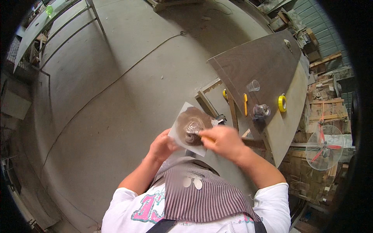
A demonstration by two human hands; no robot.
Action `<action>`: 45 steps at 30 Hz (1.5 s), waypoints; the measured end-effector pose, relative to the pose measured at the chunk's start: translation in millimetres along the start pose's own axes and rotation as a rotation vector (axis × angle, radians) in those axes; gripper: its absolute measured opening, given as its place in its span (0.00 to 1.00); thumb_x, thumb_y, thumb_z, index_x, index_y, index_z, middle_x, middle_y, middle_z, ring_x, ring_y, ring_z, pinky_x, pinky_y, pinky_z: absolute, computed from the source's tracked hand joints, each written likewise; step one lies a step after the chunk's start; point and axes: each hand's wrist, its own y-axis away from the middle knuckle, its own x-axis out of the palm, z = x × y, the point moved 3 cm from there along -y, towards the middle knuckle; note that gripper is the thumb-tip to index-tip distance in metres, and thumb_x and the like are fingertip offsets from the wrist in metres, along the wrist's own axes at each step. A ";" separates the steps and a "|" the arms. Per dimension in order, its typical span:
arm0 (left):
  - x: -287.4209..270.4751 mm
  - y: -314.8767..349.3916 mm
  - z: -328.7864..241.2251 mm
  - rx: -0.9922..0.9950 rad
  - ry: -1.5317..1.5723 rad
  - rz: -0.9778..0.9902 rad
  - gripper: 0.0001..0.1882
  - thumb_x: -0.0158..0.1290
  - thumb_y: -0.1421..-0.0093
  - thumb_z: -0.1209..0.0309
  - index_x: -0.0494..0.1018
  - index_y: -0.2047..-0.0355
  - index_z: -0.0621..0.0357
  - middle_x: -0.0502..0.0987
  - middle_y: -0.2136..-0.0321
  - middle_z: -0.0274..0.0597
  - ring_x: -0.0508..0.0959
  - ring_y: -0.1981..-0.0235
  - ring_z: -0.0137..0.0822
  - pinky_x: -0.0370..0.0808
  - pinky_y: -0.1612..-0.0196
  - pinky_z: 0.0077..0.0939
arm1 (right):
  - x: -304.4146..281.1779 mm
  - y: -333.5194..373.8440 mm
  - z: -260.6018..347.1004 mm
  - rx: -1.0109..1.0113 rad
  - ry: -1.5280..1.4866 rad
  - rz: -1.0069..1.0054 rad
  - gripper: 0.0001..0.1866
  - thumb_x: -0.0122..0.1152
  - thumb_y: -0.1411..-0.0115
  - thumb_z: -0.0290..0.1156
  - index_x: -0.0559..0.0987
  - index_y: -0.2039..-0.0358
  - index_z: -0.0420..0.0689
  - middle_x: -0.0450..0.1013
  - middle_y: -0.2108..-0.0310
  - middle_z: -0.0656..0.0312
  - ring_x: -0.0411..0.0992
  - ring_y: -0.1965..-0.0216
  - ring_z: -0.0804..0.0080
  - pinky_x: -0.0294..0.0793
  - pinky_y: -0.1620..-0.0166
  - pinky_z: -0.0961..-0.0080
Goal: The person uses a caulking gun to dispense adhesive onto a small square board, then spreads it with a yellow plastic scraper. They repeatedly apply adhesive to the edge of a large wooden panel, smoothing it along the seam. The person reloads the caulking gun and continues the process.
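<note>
My left hand (pixel 162 146) is closed on the left edge of a pale square board (pixel 175 134), tilted in front of my apron. Grey-brown wet paste (pixel 192 115) covers much of the board, with shiny swirled ridges near its middle. In my right hand (pixel 223 141), blurred by motion, is a small tool with a yellowish handle (pixel 207 138). Its working end touches the paste, but it is too blurred to tell whether it is a putty knife. A whitish smear shows on the board's right corner, beside my right knuckles.
To the right, a dark wooden-topped table (pixel 237 66) holds a clear plastic cup (pixel 253 85), an orange cutter (pixel 245 104), a jar (pixel 261 111) and yellow tape (pixel 282 103). A caged fan (pixel 324 147) stands beyond. A cable (pixel 112 82) crosses the floor; a metal-framed table (pixel 68 23) is far left.
</note>
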 end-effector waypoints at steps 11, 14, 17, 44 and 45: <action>-6.7 14.1 5.3 -0.076 -0.079 -0.066 0.27 0.48 0.46 0.74 0.65 0.45 0.71 0.77 0.61 0.48 0.80 0.63 0.39 0.81 0.58 0.39 | 10.0 4.2 -5.5 0.167 0.136 0.187 0.13 0.64 0.45 0.37 0.84 0.62 0.45 0.80 0.69 0.54 0.79 0.66 0.58 0.77 0.60 0.66; -9.1 12.6 6.3 -0.073 -0.059 -0.032 0.28 0.48 0.47 0.74 0.66 0.43 0.68 0.76 0.56 0.46 0.78 0.57 0.37 0.77 0.54 0.36 | 8.8 4.0 1.7 0.049 -0.069 0.045 0.12 0.63 0.45 0.36 0.84 0.63 0.45 0.80 0.67 0.54 0.79 0.66 0.58 0.77 0.60 0.66; -12.4 11.8 2.4 -0.087 -0.094 0.001 0.30 0.47 0.47 0.74 0.66 0.42 0.67 0.75 0.52 0.46 0.77 0.53 0.38 0.74 0.49 0.39 | 9.5 9.6 -0.7 0.040 -0.032 0.100 0.12 0.62 0.43 0.34 0.83 0.62 0.42 0.80 0.66 0.53 0.79 0.66 0.60 0.77 0.61 0.68; 34.4 2.7 -12.3 -0.173 -0.459 0.031 0.29 0.49 0.49 0.80 0.65 0.44 0.76 0.75 0.55 0.54 0.81 0.62 0.40 0.85 0.60 0.32 | 8.1 -24.5 -83.8 0.507 -0.677 0.393 0.13 0.58 0.37 0.37 0.81 0.60 0.40 0.74 0.72 0.67 0.70 0.77 0.82 0.67 0.73 0.84; 33.8 -0.2 -12.2 -0.179 -0.478 0.025 0.28 0.49 0.49 0.80 0.65 0.45 0.76 0.76 0.56 0.54 0.81 0.63 0.40 0.85 0.61 0.31 | 3.9 -36.9 -77.3 0.457 -0.524 0.448 0.14 0.59 0.37 0.37 0.82 0.62 0.40 0.75 0.73 0.67 0.70 0.77 0.82 0.68 0.73 0.83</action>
